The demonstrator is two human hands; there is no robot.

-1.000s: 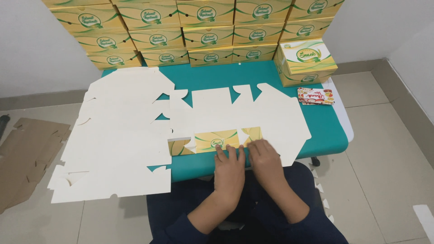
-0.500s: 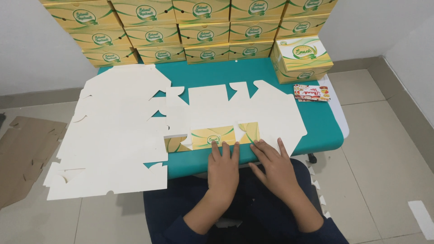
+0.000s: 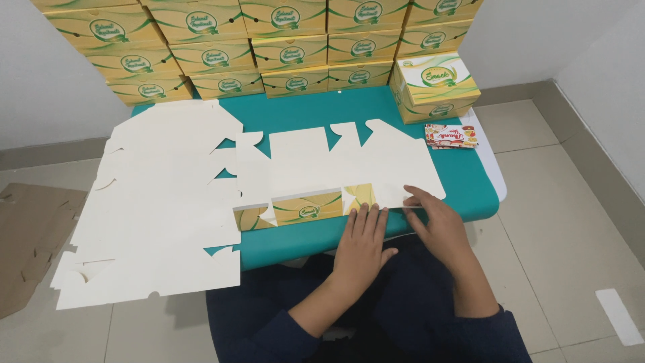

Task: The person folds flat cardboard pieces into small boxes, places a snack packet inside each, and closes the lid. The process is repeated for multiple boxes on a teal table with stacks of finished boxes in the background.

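- My left hand lies flat with its fingers stretched out and close together, gripping nothing; the tips press on the near edge of the flat box blank.
- My right hand is just to the right of it, fingers loose and spread, resting on the blank's right near corner, not closed around it.
- The blank lies white side up on the teal table, running away from my fingertips; its near flap, folded up to show yellow and green print, stands just left of my left fingertips.
- Well left of both hands is a stack of white blanks, overhanging the table.
- Far beyond my fingertips, yellow boxes are stacked against the wall.
- Beyond my right fingers sits a single assembled box, with a small colourful packet nearer.
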